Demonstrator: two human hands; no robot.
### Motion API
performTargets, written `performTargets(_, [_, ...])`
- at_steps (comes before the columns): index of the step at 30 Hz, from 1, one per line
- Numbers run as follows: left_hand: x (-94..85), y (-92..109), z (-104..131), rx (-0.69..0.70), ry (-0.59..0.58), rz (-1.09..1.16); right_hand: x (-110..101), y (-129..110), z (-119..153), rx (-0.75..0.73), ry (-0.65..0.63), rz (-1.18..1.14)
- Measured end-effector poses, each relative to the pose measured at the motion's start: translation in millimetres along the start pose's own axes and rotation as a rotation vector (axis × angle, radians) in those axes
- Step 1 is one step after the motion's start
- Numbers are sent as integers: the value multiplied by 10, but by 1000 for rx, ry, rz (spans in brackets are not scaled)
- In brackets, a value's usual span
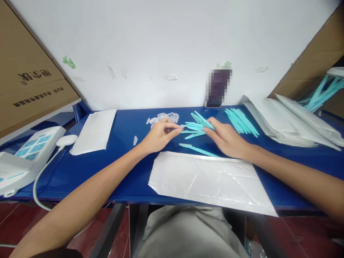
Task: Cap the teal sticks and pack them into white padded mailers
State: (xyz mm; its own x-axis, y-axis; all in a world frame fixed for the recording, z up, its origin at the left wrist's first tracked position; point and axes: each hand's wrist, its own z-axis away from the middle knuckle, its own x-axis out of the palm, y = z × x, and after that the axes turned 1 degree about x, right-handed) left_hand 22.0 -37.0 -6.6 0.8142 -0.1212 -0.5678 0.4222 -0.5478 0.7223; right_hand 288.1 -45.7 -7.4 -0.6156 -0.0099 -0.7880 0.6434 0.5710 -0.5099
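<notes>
My right hand (224,138) is closed around a fanned bunch of turquoise eyebrow razors (195,126), their heads pointing left. Thumb and forefinger of my left hand (159,134) pinch a small translucent blade cap (182,127) beside the razor heads. Whether the cap touches a razor, I cannot tell. Behind my left hand lies a heap of similar caps (172,116), and a single cap (135,140) rests further left. One loose razor (199,149) lies below the bunch. More razors (242,122) are piled to the right of my right hand.
A white padded envelope (209,179) lies along the front edge of the blue table (126,172). Another white packet (94,130) is at left, near a power strip (40,143) and cable. White packets (285,122) are stacked at right. A phone-like object (218,86) leans against the wall.
</notes>
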Motion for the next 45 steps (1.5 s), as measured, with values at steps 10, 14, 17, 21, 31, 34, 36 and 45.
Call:
performTargets(10, [133, 41, -3, -223, 24, 519, 20, -10, 1, -34, 8, 63])
performTargets(14, [142, 63, 4, -219, 39, 485, 5, -16, 3, -60, 17, 55])
performTargets(17, [137, 101, 20, -205, 43, 439, -15, -21, 10, -75, 20, 25])
performTargets(21, [153, 130, 31, -147, 31, 353, -16, -46, 17, -66, 1, 11])
performTargets(31, [230, 196, 42, -34, -35, 107, 54, -138, 44, -55, -43, 1])
performTargets(34, [144, 158, 62, 95, -108, -125, 6, -34, 16, -56, -32, -53])
performTargets(36, [94, 118, 74, 164, -173, -272, -27, 37, -8, -43, -18, -42])
performTargets(45, [-165, -147, 8, 98, -85, -901, -43, 40, 3, 83, -83, -12])
